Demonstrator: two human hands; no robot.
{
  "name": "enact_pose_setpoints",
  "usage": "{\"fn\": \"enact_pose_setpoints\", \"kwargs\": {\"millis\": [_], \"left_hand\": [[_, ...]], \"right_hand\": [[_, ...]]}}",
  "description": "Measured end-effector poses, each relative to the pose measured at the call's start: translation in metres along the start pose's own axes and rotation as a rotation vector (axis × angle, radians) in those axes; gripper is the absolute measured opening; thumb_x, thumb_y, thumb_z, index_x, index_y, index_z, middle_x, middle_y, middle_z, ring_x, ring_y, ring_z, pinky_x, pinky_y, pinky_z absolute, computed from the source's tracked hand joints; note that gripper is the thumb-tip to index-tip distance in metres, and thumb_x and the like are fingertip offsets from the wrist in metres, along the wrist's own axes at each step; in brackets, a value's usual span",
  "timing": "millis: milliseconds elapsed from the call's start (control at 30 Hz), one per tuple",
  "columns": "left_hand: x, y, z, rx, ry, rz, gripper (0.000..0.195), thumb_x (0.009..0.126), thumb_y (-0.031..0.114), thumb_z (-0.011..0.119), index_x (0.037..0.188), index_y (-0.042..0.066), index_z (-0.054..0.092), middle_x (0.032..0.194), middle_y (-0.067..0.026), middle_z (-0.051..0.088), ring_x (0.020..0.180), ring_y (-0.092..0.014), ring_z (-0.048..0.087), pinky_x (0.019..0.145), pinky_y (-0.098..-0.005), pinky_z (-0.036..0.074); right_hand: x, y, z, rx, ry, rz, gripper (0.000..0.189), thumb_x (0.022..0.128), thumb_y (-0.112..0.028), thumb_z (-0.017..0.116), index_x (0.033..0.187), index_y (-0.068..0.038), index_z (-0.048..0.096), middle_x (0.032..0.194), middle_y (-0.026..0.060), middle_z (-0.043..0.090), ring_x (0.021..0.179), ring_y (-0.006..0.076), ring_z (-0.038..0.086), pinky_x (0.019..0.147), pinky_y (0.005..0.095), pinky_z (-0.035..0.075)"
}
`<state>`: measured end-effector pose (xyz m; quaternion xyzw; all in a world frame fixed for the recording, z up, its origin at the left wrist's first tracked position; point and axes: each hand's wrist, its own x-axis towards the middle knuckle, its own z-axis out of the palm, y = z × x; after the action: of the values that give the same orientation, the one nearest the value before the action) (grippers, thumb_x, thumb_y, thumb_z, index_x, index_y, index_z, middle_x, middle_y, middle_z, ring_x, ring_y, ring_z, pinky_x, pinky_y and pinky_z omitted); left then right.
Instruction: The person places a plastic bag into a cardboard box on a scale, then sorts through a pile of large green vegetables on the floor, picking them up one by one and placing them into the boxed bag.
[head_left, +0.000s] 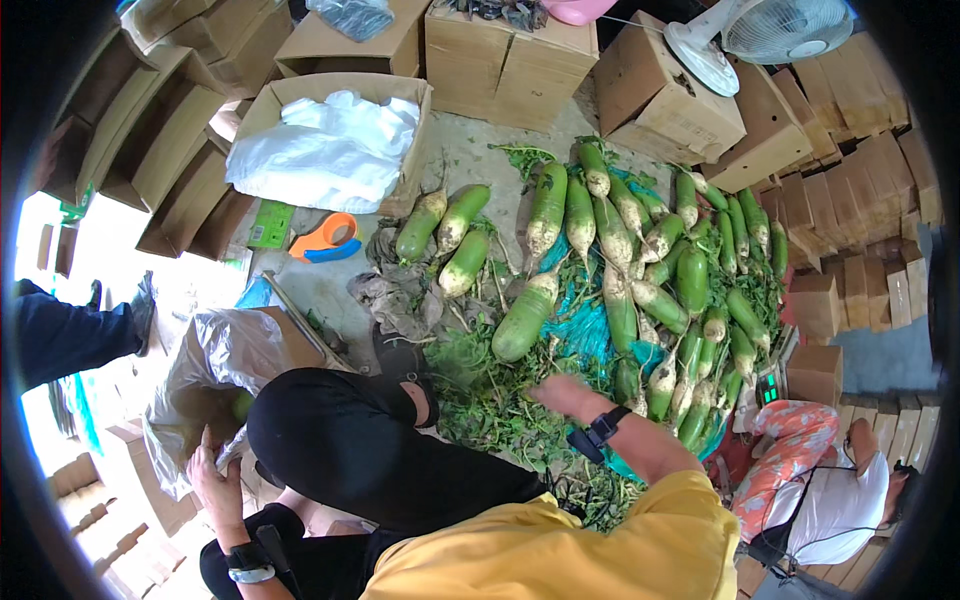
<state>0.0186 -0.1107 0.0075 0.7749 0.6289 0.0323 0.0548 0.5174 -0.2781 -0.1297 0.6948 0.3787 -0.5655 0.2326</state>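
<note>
My left hand (214, 476) is at the mouth of a clear plastic bag (232, 341) that lines a cardboard box. Its index finger and thumb are apart, against the bag's near edge. Inside the bag a green radish (241, 405) partly shows. Over a heap of loose radish leaves (487, 416) is my right hand (562, 395), blurred, its fingertips hard to make out. Just beyond it lies a large green radish (525, 319) with a pale root end. Many more radishes (691, 277) are piled to the right, on leaves and blue-green netting (581, 330).
An orange and blue tape dispenser (326, 238) lies near a carton of white plastic bags (322, 154). A fan (705, 64) stands on a box at the back. At right a person (832, 495) sits near a scale display (769, 386); another person's leg (82, 330) is at left.
</note>
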Motion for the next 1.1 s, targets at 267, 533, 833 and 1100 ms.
{"fn": "enact_pose_setpoints", "kwargs": {"millis": [267, 533, 833, 1100], "left_hand": [[0.005, 0.013, -0.004, -0.024, -0.030, -0.058, 0.062, 0.064, -0.002, 0.064, 0.124, 0.005, 0.052, 0.091, -0.0131, 0.060, 0.088, -0.031, 0.056, 0.085, -0.0386, 0.040], [0.002, 0.010, -0.004, 0.012, 0.005, -0.042, 0.058, 0.065, 0.000, 0.063, 0.122, 0.003, 0.053, 0.090, -0.0143, 0.059, 0.089, -0.032, 0.055, 0.087, -0.0396, 0.040], [0.000, 0.008, -0.007, -0.036, -0.009, -0.052, 0.059, 0.065, 0.003, 0.066, 0.122, 0.003, 0.053, 0.090, -0.0136, 0.059, 0.089, -0.031, 0.055, 0.088, -0.0399, 0.038], [-0.003, 0.009, -0.010, -0.025, -0.013, -0.046, 0.061, 0.065, 0.001, 0.068, 0.124, 0.004, 0.052, 0.089, -0.0103, 0.060, 0.089, -0.028, 0.055, 0.089, -0.0382, 0.038]], "right_hand": [[0.086, 0.003, -0.027, -0.836, 0.700, -0.459, 0.057, 0.077, -0.007, 0.056, 0.132, -0.012, 0.039, 0.141, 0.0082, 0.036, 0.132, 0.0291, 0.032, 0.103, 0.0569, 0.030], [0.092, -0.013, -0.041, -0.914, 0.614, -0.654, 0.062, 0.071, -0.005, 0.062, 0.129, -0.012, 0.042, 0.138, 0.0078, 0.039, 0.126, 0.0298, 0.039, 0.101, 0.0564, 0.032], [0.001, -0.034, -0.093, 0.104, 1.031, -0.457, 0.078, 0.055, -0.006, 0.075, 0.126, -0.009, 0.042, 0.121, 0.0162, 0.049, 0.109, 0.0332, 0.051, 0.096, 0.0432, 0.041], [-0.032, 0.036, -0.092, 1.865, 1.231, -0.727, 0.062, 0.077, -0.013, 0.067, 0.129, -0.010, 0.033, 0.113, 0.0117, 0.053, 0.098, 0.0242, 0.056, 0.071, 0.0383, 0.055]]}}
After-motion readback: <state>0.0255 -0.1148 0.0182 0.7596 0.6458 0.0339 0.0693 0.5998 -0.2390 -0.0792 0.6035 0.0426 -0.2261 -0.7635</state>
